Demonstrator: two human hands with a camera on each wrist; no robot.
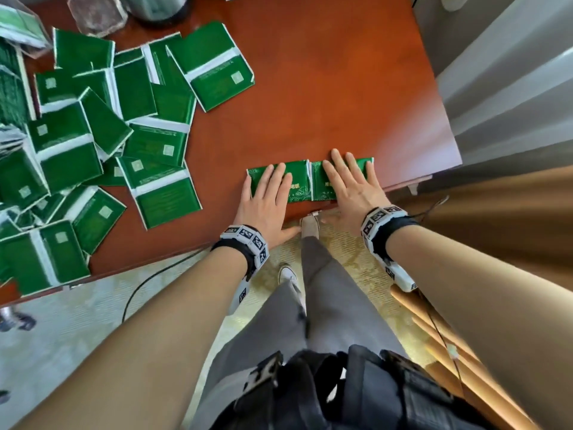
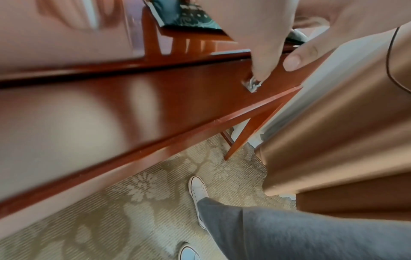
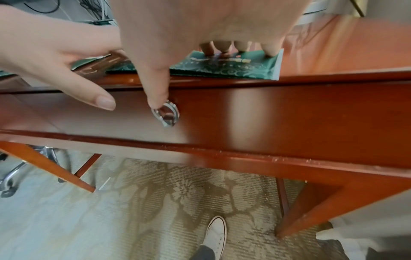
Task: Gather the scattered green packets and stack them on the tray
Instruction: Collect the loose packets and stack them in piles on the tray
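Two green packets lie side by side at the near edge of the red-brown counter, their inner edges touching or almost touching: the left packet is under the left hand, and the right packet is under the right hand. Both hands are spread flat with straight fingers and press down on the packets; neither hand pinches anything. Many more green packets are scattered in an overlapping heap on the left part of the counter, well apart from the two hands. At the far left edge a clear container holds some green and white packets, but it is cut by the frame and I cannot tell if it is the tray. Between the heap and the right edge of the counter the wood is bare, with open room far from the hands. The right packet is near the right corner of the counter, beside a brown curtain. The right wrist view shows what the head view hides: the thumb of the right hand hangs over the counter edge and comes down to a metal ring pull on the front panel, and the fingertips rest on the packet. The left wrist view shows the same ring pull below the left thumb, and white shoes on a patterned carpet.
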